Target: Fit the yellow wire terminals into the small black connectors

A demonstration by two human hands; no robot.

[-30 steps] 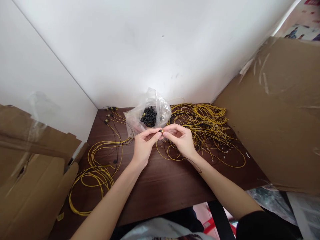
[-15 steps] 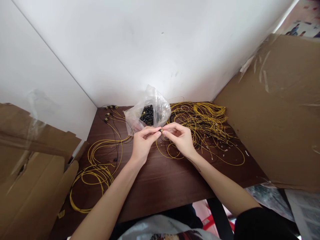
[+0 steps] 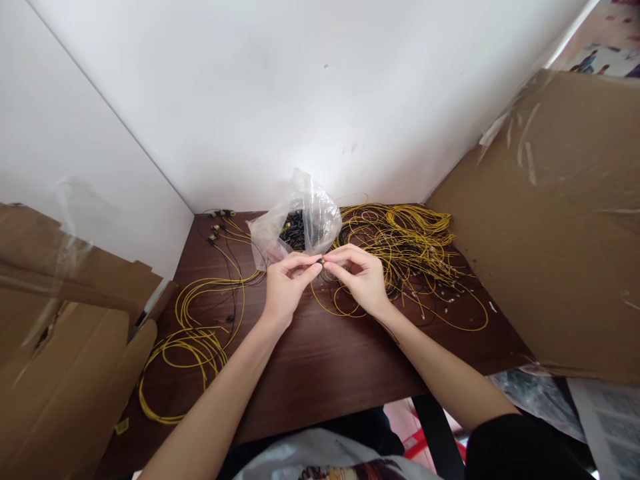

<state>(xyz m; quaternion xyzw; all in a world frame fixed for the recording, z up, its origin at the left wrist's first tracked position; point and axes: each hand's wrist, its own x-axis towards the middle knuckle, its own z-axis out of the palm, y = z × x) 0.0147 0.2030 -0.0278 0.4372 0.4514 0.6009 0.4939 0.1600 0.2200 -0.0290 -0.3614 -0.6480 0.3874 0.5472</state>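
Observation:
My left hand (image 3: pixel 286 287) and my right hand (image 3: pixel 361 275) meet fingertip to fingertip above the dark wooden table (image 3: pixel 325 360). Both pinch a tiny brass and black connector (image 3: pixel 321 261) at the end of a thin yellow cable (image 3: pixel 340 307). Just behind the hands stands a clear plastic bag (image 3: pixel 300 220) holding small black parts. A tangled pile of yellow cables (image 3: pixel 405 247) lies to the right of my right hand. Another coiled bunch of yellow cables (image 3: pixel 195 340) lies left of my left arm.
Cardboard sheets flank the table: a large one (image 3: pixel 550 227) on the right and a folded one (image 3: pixel 65 347) on the left. White walls (image 3: pixel 300 100) close off the back. A few cable ends with brass connectors (image 3: pixel 217 227) lie at the back left corner.
The hands stay pinched together on the connector; only small finger movements show. The camera view has shifted slightly.

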